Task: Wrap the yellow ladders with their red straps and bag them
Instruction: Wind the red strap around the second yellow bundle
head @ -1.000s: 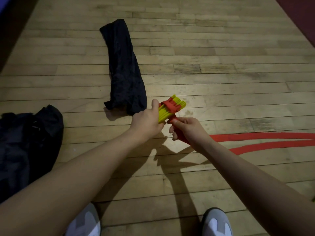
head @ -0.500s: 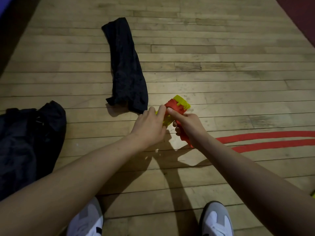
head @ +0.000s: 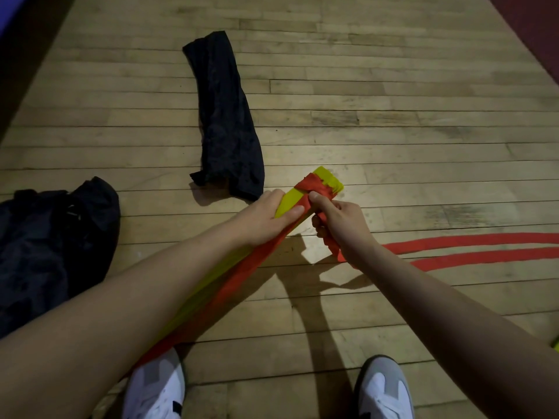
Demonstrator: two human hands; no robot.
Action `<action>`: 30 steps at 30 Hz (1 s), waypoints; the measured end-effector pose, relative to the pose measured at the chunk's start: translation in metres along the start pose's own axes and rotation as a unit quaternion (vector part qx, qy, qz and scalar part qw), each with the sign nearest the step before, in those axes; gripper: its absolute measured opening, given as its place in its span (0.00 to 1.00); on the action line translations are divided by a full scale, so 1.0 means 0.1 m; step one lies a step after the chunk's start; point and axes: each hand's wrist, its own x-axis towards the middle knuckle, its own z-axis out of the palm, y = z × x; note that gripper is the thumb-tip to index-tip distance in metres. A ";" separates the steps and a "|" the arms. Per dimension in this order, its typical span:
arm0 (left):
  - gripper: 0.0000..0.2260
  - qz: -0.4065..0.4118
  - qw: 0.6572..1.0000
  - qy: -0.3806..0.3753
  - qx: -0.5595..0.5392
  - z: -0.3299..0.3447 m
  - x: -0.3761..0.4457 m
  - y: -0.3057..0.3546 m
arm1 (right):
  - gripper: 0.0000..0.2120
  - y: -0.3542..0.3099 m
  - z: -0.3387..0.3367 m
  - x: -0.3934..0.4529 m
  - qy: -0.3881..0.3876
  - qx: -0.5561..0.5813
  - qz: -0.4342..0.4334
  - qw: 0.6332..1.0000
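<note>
Yellow ladder bundle point(head: 292, 201) | long axis near-left to far-right | far end strap-wrapped

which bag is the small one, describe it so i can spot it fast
On the wood floor lie two black bags. The small bag is the long narrow one straight ahead, just beyond the left hand. The other bag is a bulky heap at the left edge.

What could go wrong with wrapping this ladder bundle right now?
1. The red strap is wound only near the far end of the yellow ladder bundle; the rungs by the left hand could fan out.
2. If the right hand loosens its pinch, the wrap may unwind.
3. Loose strap trails across the floor near the shoes and might snag underfoot.
</note>
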 end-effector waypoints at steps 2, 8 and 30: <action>0.24 -0.009 0.999 -0.008 -0.041 -0.03 0.00 0.02 | 0.16 -0.02 -0.02 0.00 -0.006 0.003 -0.006 1.000; 0.25 -0.027 0.998 -0.036 -0.043 -0.08 0.02 0.03 | 0.18 0.04 -0.06 0.02 -0.026 0.004 -0.026 0.999; 0.38 -0.007 0.990 -0.137 -0.015 0.00 0.09 -0.09 | 0.21 0.14 -0.02 0.14 0.031 -0.042 -0.002 0.999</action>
